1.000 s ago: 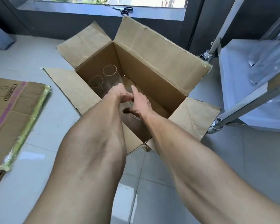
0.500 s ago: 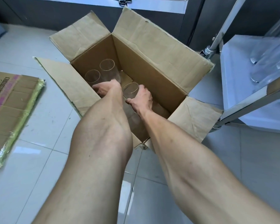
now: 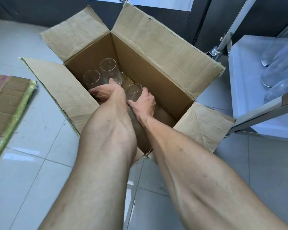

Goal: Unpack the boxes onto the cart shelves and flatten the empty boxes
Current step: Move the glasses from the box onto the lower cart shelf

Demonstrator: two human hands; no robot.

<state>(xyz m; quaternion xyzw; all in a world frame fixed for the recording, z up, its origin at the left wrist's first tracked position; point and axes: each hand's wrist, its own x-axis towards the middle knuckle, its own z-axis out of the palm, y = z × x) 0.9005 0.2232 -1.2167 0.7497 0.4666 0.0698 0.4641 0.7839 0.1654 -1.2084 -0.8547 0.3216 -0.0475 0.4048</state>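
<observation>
While both reach into the box (image 3: 156,52) — right hand (image 3: 144,103) grips a glass (image 3: 134,92).

Brown cardboard box (image 3: 156,52), clear glasses (image 3: 107,70), grey-white floor tiles (image 3: 32,180).

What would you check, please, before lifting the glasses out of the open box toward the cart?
1. Right hand grips the near glass: ok.
2. Left hand has a glass: cannot tell, fingers hidden low by the left glass.
3. Box flaps open: ok.
4. Far glass upright: ok.
5. Room on the cart shelf: ok, bare area beside the stored glassware.
</observation>
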